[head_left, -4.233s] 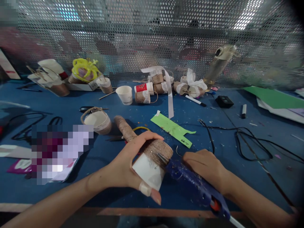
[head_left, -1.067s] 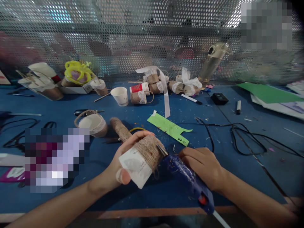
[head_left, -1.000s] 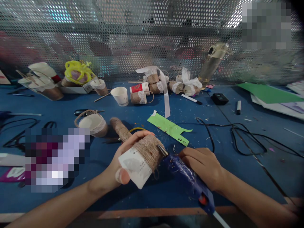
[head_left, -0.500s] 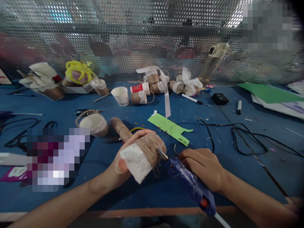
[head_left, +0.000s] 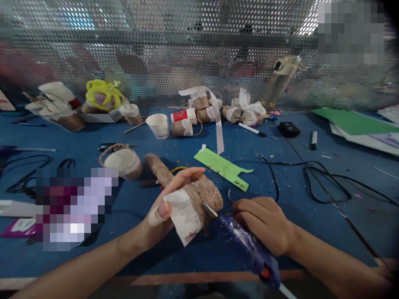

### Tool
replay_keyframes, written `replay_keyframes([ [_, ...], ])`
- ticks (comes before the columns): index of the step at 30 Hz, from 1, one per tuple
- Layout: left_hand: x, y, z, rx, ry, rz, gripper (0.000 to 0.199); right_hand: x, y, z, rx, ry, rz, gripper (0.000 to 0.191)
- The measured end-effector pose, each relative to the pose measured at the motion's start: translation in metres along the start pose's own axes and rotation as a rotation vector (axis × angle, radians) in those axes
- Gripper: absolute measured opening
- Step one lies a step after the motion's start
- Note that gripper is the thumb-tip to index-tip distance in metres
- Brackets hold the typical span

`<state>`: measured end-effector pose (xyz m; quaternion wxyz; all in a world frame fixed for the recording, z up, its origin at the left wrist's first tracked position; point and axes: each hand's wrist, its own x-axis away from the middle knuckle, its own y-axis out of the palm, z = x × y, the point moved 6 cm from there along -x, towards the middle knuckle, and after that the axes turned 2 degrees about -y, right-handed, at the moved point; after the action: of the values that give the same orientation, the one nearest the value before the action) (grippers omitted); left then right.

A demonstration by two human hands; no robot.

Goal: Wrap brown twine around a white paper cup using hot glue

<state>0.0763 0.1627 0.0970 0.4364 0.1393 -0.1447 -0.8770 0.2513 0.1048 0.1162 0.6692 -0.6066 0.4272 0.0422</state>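
Note:
My left hand (head_left: 157, 218) is wrapped round the far side of a white paper cup (head_left: 183, 218), its thumb near the cup's rim. Jute twine (head_left: 207, 195) is wound in close turns over the base half of the cup, which lies tilted on its side. In my right hand (head_left: 264, 222) is a blue hot glue gun (head_left: 249, 245), a white glue stick coming out of its back end. The gun's metal nozzle (head_left: 210, 211) is at the twine; whether it touches I cannot tell. Behind the left hand lies a roll of twine (head_left: 158, 170), partly hidden.
A green paper strip (head_left: 221, 166) lies beyond the cup. The black cord (head_left: 311, 178) loops on the right. A handled cup (head_left: 123, 162) stands at left, with more decorated cups (head_left: 202, 110) along the perforated metal screen (head_left: 187, 45). A bottle (head_left: 279, 83) leans there.
The held cup has shifted slightly right and turned, and my left thumb now lies on its white side. The nozzle sits a little lower against the twine.

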Motion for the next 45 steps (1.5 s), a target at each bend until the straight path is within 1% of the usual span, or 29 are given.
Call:
replay_keyframes([
  [3,0.003,-0.005,-0.004,-0.011,-0.041,0.023,0.091,-0.001,0.000,-0.001,-0.008,-0.003,-0.006,0.049],
  [6,0.007,-0.009,-0.004,-0.083,-0.056,0.010,0.093,-0.002,0.001,-0.001,-0.014,-0.005,-0.019,0.049],
  [8,0.008,-0.013,-0.003,-0.159,-0.032,0.006,0.096,-0.002,0.000,-0.001,-0.014,-0.008,-0.016,0.049],
  [11,0.007,-0.019,0.000,-0.277,0.047,-0.002,0.097,-0.003,-0.001,-0.001,-0.020,-0.019,-0.021,0.050],
  [13,0.006,-0.021,-0.003,-0.315,0.055,-0.037,0.102,-0.005,0.000,-0.002,-0.033,-0.030,-0.047,0.051],
  [15,0.005,-0.021,-0.007,-0.283,0.030,-0.076,0.108,-0.007,0.000,-0.003,-0.042,-0.040,-0.067,0.051],
  [17,0.005,-0.020,-0.009,-0.239,0.018,-0.092,0.108,-0.009,0.000,-0.004,-0.044,-0.050,-0.078,0.052],
  [22,0.002,-0.012,-0.004,-0.155,0.037,-0.072,0.095,-0.008,0.003,-0.004,-0.039,-0.053,-0.089,0.052],
  [26,0.000,-0.007,-0.001,-0.109,0.035,-0.041,0.089,-0.003,0.004,-0.003,-0.045,-0.049,-0.067,0.052],
  [31,0.003,-0.010,-0.006,-0.098,0.039,-0.022,0.096,0.000,0.006,0.000,-0.039,-0.033,-0.036,0.049],
  [35,0.006,-0.014,-0.010,-0.080,0.049,-0.017,0.095,0.000,0.005,0.002,-0.048,-0.022,0.004,0.051],
  [40,0.005,-0.012,-0.010,-0.079,0.049,-0.015,0.098,-0.005,0.001,0.003,-0.050,-0.015,-0.010,0.051],
  [45,0.004,-0.010,-0.009,-0.057,0.069,-0.020,0.095,-0.006,0.000,-0.001,-0.064,-0.031,-0.028,0.049],
])
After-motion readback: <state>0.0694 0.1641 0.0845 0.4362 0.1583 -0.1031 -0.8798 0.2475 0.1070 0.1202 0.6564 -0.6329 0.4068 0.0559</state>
